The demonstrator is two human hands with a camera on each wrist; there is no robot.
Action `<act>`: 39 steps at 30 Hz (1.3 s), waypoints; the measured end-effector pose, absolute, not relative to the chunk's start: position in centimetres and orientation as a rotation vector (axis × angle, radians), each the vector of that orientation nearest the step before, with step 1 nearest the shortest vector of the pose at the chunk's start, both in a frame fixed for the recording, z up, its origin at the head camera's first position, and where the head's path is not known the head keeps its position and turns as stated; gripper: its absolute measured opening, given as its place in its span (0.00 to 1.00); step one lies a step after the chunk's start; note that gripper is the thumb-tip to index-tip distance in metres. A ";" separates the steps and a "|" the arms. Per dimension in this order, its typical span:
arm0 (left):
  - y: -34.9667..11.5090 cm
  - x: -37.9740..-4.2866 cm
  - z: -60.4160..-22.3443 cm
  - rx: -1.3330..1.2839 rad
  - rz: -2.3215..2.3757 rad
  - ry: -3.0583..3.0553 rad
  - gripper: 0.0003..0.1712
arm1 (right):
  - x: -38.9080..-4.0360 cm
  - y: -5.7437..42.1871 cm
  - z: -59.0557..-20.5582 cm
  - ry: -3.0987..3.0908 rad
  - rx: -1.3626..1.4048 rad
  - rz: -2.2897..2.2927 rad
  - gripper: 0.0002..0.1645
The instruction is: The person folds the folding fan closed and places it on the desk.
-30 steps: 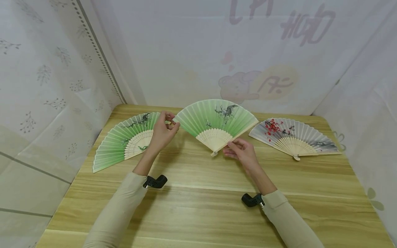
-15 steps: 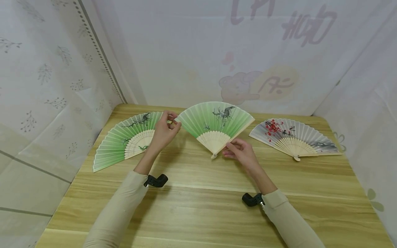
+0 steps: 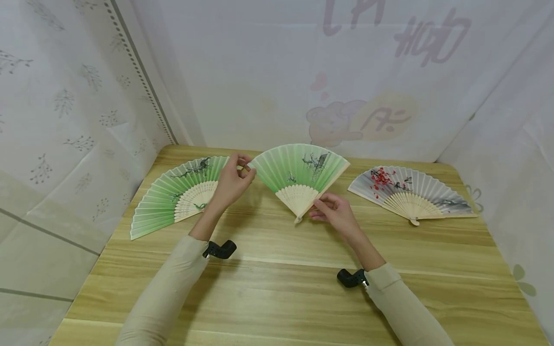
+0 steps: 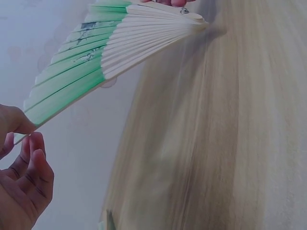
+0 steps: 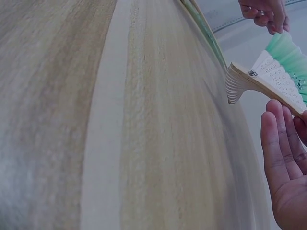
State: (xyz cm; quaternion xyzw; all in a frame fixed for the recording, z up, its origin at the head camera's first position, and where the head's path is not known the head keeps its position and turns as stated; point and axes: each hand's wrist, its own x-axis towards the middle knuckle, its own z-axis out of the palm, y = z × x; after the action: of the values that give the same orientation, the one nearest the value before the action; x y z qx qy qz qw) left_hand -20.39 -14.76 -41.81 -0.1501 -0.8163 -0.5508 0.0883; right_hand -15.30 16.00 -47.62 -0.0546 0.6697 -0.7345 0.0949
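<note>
A green folding fan [image 3: 298, 168] with a dark branch print is spread above the middle of the table. My left hand [image 3: 233, 181] pinches its left outer corner between thumb and fingers, as the left wrist view also shows. Near the pivot, my right hand [image 3: 337, 214] grips the right outer rib, thumb on the near side and fingers behind. In the right wrist view the pivot end [image 5: 240, 81] with its fanned rib tips points away from the palm. Partly behind my left hand lies a second green fan [image 3: 156, 206], spread on the table.
At the right, a grey fan [image 3: 415, 187] with red blossoms lies spread on the wooden table [image 3: 277, 298]. A printed cloth [image 3: 242, 72] hangs behind the table, and patterned curtains stand at both sides. Each wrist carries a black camera mount [image 3: 220, 250].
The held fan's spread has narrowed: its right edge has come inward and its top is slightly lower. My left hand has shifted a little to the right. The two fans on the table lie unmoved.
</note>
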 end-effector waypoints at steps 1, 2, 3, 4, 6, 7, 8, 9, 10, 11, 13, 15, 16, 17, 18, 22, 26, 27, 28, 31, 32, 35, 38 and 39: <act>-14.7 -20.4 -41.7 -0.452 -1.641 -2.432 0.14 | -15.3 16.0 -47.6 1.991 -0.169 -2.170 0.10; -14.6 -20.5 -41.7 -0.456 -1.645 -2.435 0.13 | -15.3 16.0 -47.6 1.995 -0.175 -2.165 0.11; -14.6 -20.5 -41.6 -0.461 -1.648 -2.438 0.13 | -15.3 15.9 -47.6 1.997 -0.178 -2.159 0.11; -14.5 -20.5 -41.5 -0.466 -1.649 -2.441 0.13 | -15.3 15.9 -47.6 2.002 -0.182 -2.156 0.11; -14.4 -20.5 -41.4 -0.471 -1.647 -2.444 0.14 | -15.3 15.8 -47.6 2.004 -0.189 -2.150 0.11; -14.3 -20.5 -41.3 -0.474 -1.643 -2.445 0.14 | -15.3 15.8 -47.5 2.007 -0.191 -2.146 0.11; -14.3 -20.5 -41.3 -0.478 -1.638 -2.446 0.14 | -15.3 15.8 -47.5 2.008 -0.190 -2.143 0.11; -14.2 -20.5 -41.3 -0.483 -1.634 -2.447 0.14 | -15.3 15.8 -47.5 2.009 -0.188 -2.138 0.11; -14.2 -20.5 -41.3 -0.487 -1.629 -2.448 0.14 | -15.3 15.7 -47.5 2.010 -0.188 -2.135 0.11; -14.1 -20.5 -41.2 -0.491 -1.622 -2.450 0.14 | -15.3 15.7 -47.5 2.010 -0.189 -2.130 0.11; -14.1 -20.6 -41.2 -0.496 -1.606 -2.456 0.14 | -15.3 15.7 -47.4 2.016 -0.193 -2.120 0.11; -14.0 -20.6 -41.2 -0.502 -1.596 -2.459 0.14 | -15.3 15.6 -47.4 2.020 -0.199 -2.113 0.11; -14.0 -20.6 -41.1 -0.505 -1.594 -2.460 0.14 | -15.3 15.6 -47.3 2.021 -0.202 -2.110 0.11; -14.0 -20.7 -41.1 -0.507 -1.593 -2.461 0.14 | -15.3 15.6 -47.3 2.023 -0.205 -2.108 0.11; -14.0 -20.7 -41.1 -0.511 -1.595 -2.460 0.13 | -15.3 15.6 -47.3 2.019 -0.207 -2.108 0.11; -14.0 -20.7 -41.0 -0.520 -1.606 -2.464 0.14 | -15.3 15.4 -47.2 2.014 -0.218 -2.102 0.10; -13.8 -20.6 -40.9 -0.521 -1.603 -2.473 0.15 | -15.2 15.3 -47.2 2.017 -0.237 -2.086 0.10; -13.8 -20.6 -40.8 -0.520 -1.599 -2.472 0.15 | -15.2 15.3 -47.2 2.015 -0.238 -2.083 0.10; -13.7 -20.6 -40.8 -0.520 -1.597 -2.469 0.15 | -15.2 15.2 -47.2 2.017 -0.238 -2.078 0.10; -13.7 -20.6 -40.8 -0.525 -1.584 -2.460 0.16 | -15.3 15.2 -47.2 2.019 -0.229 -2.068 0.10; -13.6 -20.6 -40.8 -0.526 -1.579 -2.457 0.16 | -15.3 15.2 -47.2 2.019 -0.229 -2.065 0.10; -13.6 -20.7 -40.8 -0.522 -1.571 -2.452 0.15 | -15.3 15.1 -47.2 2.021 -0.223 -2.058 0.11; -13.5 -20.7 -40.9 -0.512 -1.575 -2.446 0.14 | -15.3 15.1 -47.2 2.028 -0.222 -2.049 0.11; -13.5 -20.7 -40.9 -0.510 -1.576 -2.444 0.13 | -15.3 15.1 -47.2 2.033 -0.224 -2.045 0.11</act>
State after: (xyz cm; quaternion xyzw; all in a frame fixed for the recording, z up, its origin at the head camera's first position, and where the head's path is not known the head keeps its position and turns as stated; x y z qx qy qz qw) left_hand -20.72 -13.51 -40.86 -0.1721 -0.8242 -0.5313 0.0943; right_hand -15.28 15.08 -47.23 -0.0767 0.6974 -0.7016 0.1245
